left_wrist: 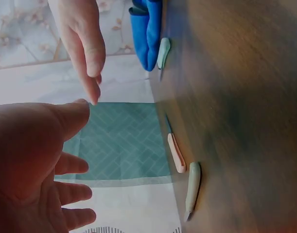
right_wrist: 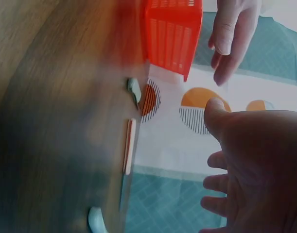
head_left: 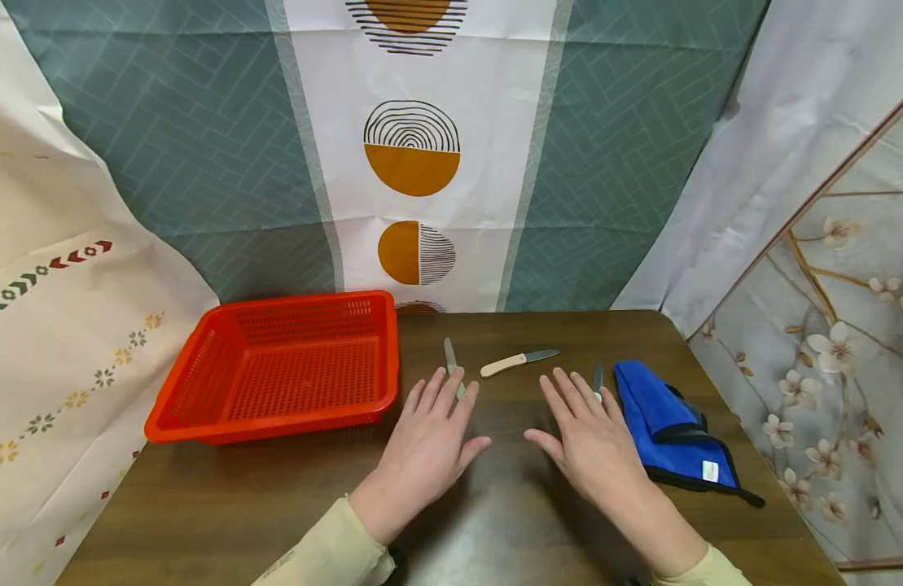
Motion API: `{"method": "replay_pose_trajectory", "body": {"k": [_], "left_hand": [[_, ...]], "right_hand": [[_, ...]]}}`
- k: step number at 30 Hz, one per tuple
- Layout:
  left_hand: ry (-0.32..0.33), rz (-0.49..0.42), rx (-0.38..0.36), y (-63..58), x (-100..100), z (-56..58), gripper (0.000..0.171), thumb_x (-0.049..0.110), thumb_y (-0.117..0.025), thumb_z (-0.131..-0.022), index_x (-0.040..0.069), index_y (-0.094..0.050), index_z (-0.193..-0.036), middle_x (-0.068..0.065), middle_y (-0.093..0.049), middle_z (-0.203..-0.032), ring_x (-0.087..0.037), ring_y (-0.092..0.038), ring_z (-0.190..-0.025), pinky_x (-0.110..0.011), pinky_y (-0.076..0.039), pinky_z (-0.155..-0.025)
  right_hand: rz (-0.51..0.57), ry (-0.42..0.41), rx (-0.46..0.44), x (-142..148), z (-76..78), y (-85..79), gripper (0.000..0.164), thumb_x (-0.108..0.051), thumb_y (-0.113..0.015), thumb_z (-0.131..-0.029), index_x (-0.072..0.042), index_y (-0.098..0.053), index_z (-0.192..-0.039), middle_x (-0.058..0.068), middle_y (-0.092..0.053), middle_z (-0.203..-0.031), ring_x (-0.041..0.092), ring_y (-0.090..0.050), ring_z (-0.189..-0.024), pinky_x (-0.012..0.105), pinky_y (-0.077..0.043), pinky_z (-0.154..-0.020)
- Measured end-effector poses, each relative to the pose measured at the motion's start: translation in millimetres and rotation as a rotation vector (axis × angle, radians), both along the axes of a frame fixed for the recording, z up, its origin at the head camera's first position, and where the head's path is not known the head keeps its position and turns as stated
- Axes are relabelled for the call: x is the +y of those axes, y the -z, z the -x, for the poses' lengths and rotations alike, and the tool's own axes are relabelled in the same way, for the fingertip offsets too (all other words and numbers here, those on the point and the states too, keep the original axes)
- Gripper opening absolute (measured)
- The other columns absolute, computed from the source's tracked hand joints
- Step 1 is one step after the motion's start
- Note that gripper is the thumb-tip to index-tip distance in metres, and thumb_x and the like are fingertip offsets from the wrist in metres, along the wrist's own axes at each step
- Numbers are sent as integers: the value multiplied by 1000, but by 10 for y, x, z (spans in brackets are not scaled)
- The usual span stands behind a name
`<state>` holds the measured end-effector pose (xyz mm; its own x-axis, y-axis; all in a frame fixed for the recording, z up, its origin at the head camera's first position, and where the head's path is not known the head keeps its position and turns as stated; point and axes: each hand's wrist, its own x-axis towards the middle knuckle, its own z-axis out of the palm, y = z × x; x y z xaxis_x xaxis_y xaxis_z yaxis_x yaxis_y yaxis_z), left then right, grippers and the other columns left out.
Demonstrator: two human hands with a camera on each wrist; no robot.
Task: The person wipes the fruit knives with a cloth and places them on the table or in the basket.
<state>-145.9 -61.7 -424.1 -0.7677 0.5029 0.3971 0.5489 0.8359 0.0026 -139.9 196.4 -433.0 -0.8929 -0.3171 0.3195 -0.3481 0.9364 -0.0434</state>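
Both hands hover over the brown table, palms down and fingers straight, holding nothing. My left hand (head_left: pixel 431 439) is right of the red basket, its fingertips overlapping a pale-green-handled knife (head_left: pixel 449 353) in the head view. Between and beyond the hands lies a second knife (head_left: pixel 504 365) with a beige-pink handle, its blade pointing right. A third knife (head_left: pixel 598 378) is partly hidden behind the fingers of my right hand (head_left: pixel 596 443); its light green handle (left_wrist: pixel 164 52) shows in the left wrist view. In that view a gap separates the left hand from the tabletop.
On the left of the table (head_left: pixel 275 505) stands a red plastic basket (head_left: pixel 275 422) with slotted walls and nothing inside. A folded blue cloth (head_left: pixel 659 423) with black edging lies at the right. Patterned curtains (head_left: pixel 605 163) hang behind the table's far edge.
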Motion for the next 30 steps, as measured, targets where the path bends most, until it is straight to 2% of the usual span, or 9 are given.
{"method": "replay_pose_trajectory", "body": {"k": [6,11,22,30], "left_hand": [[-12,-2,-25,68,25,144,71,55,-62,-95,9,-51,-147,-19,-44,-152,-40,-43,-138,-54,-36,-110],[-33,-10,-58,128,38,257,70,53,-64,-94,7,-52,-146,-20,-47,-148,-39,-47,-133,-52,-42,-105],[-68,-21,-112,255,127,423,69,53,-64,-94,7,-53,-144,-18,-53,-139,-36,-53,-122,-50,-49,-95],[-119,2,-213,312,175,583,67,55,-62,-95,9,-54,-143,-18,-54,-133,-36,-55,-113,-50,-51,-90]], "right_hand": [[-4,36,4,128,27,21,80,-62,-58,-94,-12,-41,-155,14,-36,-159,35,-28,-148,63,-20,-114],[-10,70,-26,221,38,28,80,-60,-58,-95,-11,-40,-155,15,-35,-159,36,-27,-148,64,-21,-113],[13,150,-62,491,85,35,80,-60,-53,-97,-10,-35,-157,19,-34,-159,41,-26,-147,67,-20,-112],[1,213,-106,757,170,89,80,-61,-48,-99,-7,-33,-157,22,-32,-159,45,-26,-145,69,-18,-111]]}}
